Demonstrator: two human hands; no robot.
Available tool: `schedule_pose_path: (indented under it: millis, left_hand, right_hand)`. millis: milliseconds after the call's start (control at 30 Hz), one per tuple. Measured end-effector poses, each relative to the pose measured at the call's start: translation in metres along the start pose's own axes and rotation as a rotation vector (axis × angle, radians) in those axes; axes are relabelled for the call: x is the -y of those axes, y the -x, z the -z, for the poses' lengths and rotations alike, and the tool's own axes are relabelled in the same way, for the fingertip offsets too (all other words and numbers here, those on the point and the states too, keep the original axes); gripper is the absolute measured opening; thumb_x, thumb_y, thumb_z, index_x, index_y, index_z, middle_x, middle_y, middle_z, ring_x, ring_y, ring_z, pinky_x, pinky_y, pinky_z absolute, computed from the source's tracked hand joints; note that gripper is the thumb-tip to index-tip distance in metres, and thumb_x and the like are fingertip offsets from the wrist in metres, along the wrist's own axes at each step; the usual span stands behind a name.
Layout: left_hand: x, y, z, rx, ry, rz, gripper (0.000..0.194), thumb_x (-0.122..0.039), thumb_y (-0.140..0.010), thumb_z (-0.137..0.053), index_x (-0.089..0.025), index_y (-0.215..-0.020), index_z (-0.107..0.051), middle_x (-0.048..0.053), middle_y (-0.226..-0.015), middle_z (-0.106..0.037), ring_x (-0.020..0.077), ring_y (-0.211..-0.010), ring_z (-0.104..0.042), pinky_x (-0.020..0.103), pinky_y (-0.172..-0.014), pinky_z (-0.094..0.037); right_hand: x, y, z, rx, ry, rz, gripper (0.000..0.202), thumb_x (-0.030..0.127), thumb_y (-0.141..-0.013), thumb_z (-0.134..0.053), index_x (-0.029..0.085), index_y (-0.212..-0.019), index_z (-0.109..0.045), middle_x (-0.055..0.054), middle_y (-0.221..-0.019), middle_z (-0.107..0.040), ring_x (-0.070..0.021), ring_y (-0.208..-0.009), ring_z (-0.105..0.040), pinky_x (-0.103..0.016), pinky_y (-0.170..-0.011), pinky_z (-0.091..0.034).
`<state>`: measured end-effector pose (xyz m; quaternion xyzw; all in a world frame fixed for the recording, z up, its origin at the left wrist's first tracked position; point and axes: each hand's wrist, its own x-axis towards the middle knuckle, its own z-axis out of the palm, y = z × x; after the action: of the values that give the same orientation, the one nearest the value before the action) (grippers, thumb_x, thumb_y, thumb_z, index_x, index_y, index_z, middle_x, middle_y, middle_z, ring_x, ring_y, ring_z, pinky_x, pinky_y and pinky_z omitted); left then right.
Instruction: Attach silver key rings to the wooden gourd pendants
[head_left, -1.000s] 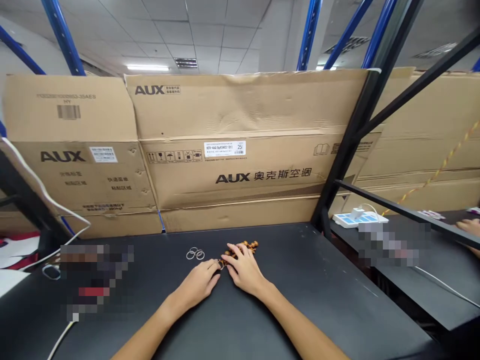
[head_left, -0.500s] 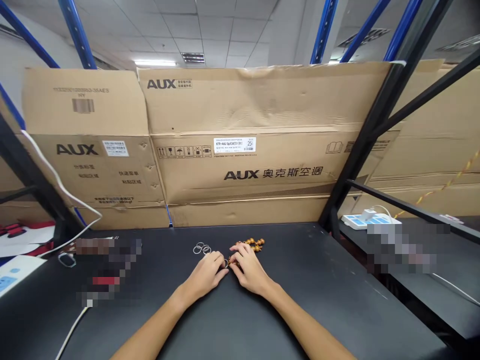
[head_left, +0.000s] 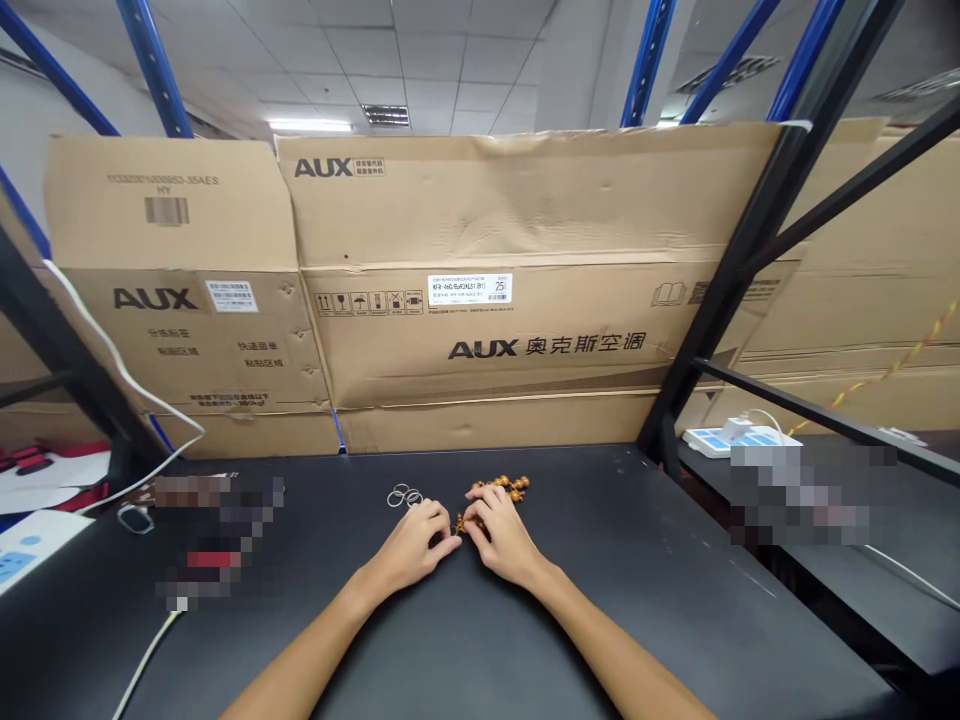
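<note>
My left hand (head_left: 415,542) is closed in a pinch at the middle of the black tabletop, its fingertips on a small metal ring that is mostly hidden. Facing it, my right hand (head_left: 501,535) pinches the near end of a gold-brown bead keychain (head_left: 519,485). A small golden piece of the keychain shows between the two sets of fingertips. Its round, glossy beads lie on the table behind my right fingers, which cover part of them. Just beyond my left hand, several silver key rings (head_left: 405,495) lie loosely together.
Cardboard boxes (head_left: 487,370) wall off the back of the black table (head_left: 600,600). Blurred items with a white cable (head_left: 146,655) lie at left. A black metal post (head_left: 679,400) rises at right, near a white power strip (head_left: 709,442).
My right hand has shifted slightly right, widening the gap between the fingertips. More of the golden piece shows, and the ring at my left fingertips is less visible. The loose rings stay put.
</note>
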<state>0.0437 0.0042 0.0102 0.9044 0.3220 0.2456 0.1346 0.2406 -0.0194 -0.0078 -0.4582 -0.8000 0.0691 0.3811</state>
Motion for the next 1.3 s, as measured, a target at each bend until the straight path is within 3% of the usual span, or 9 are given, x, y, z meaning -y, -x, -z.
schedule_pose_path:
  millis: [200,400,600,767,967,1200,1300]
  left_hand:
    - [0.0011,0.0009,-0.0009,-0.015,0.01,0.004,0.016,-0.02,-0.092,-0.044,-0.02,-0.088,-0.059,0.005,-0.097,-0.06,0.0187,-0.09,-0.055,0.035,-0.086,-0.043]
    - [0.001,0.0001,-0.0025,-0.035,0.062,0.023,0.02,-0.028,-0.09,-0.053,-0.019,-0.073,-0.059,0.004,-0.099,-0.059,0.0194,-0.094,-0.054,0.036,-0.089,-0.044]
    - [0.001,0.0004,-0.002,-0.029,0.107,-0.009,0.018,-0.023,-0.091,-0.047,-0.02,-0.082,-0.062,0.006,-0.107,-0.058,0.0184,-0.097,-0.055,0.034,-0.09,-0.045]
    - [0.0043,0.0009,-0.0054,-0.056,0.076,0.033,0.023,-0.029,-0.088,-0.055,-0.019,-0.069,-0.06,0.005,-0.104,-0.059,0.0194,-0.097,-0.055,0.036,-0.091,-0.044]
    - [0.0007,-0.0011,-0.0002,-0.023,0.117,-0.003,0.021,-0.022,-0.092,-0.045,-0.02,-0.083,-0.063,0.007,-0.108,-0.058,0.0191,-0.099,-0.055,0.035,-0.092,-0.044]
    - [-0.002,0.0015,-0.0014,-0.037,0.047,0.03,0.021,-0.029,-0.089,-0.054,-0.019,-0.072,-0.061,0.006,-0.108,-0.057,0.0205,-0.1,-0.054,0.037,-0.093,-0.043]
    - [0.0006,0.0005,-0.0022,-0.045,0.045,0.01,0.02,-0.025,-0.091,-0.049,-0.02,-0.077,-0.062,0.005,-0.108,-0.058,0.0194,-0.1,-0.054,0.036,-0.093,-0.043]
  right_hand:
    - [0.0027,0.0,0.0017,0.023,-0.026,0.028,0.009,0.015,-0.086,-0.051,0.02,-0.089,-0.057,-0.009,-0.112,-0.055,-0.0227,-0.113,-0.046,-0.045,-0.1,-0.038]
    - [0.0027,-0.0008,0.003,0.025,-0.018,0.042,0.008,0.015,-0.086,-0.051,0.02,-0.088,-0.057,-0.009,-0.112,-0.056,-0.0236,-0.112,-0.046,-0.045,-0.098,-0.04]
    - [-0.0007,-0.001,0.0005,-0.017,0.034,-0.019,0.01,0.016,-0.087,-0.05,0.02,-0.087,-0.059,-0.009,-0.109,-0.056,-0.0242,-0.109,-0.048,-0.046,-0.096,-0.041]
    - [0.0017,0.0003,0.0021,0.04,-0.01,0.027,0.007,0.019,-0.087,-0.052,0.021,-0.089,-0.059,-0.008,-0.112,-0.056,-0.0235,-0.111,-0.047,-0.045,-0.096,-0.04]
    - [-0.001,-0.0007,-0.0006,-0.004,0.052,-0.026,0.009,0.017,-0.088,-0.051,0.02,-0.087,-0.059,-0.008,-0.109,-0.057,-0.0232,-0.108,-0.048,-0.044,-0.095,-0.041]
    - [0.0,-0.0008,0.0006,-0.002,0.027,0.027,0.008,0.017,-0.087,-0.051,0.021,-0.088,-0.059,-0.008,-0.111,-0.056,-0.0243,-0.11,-0.047,-0.046,-0.097,-0.04]
    - [0.0018,-0.0012,0.0,0.003,0.032,0.029,0.008,0.017,-0.086,-0.052,0.021,-0.087,-0.059,-0.008,-0.111,-0.056,-0.0245,-0.111,-0.047,-0.046,-0.098,-0.04]
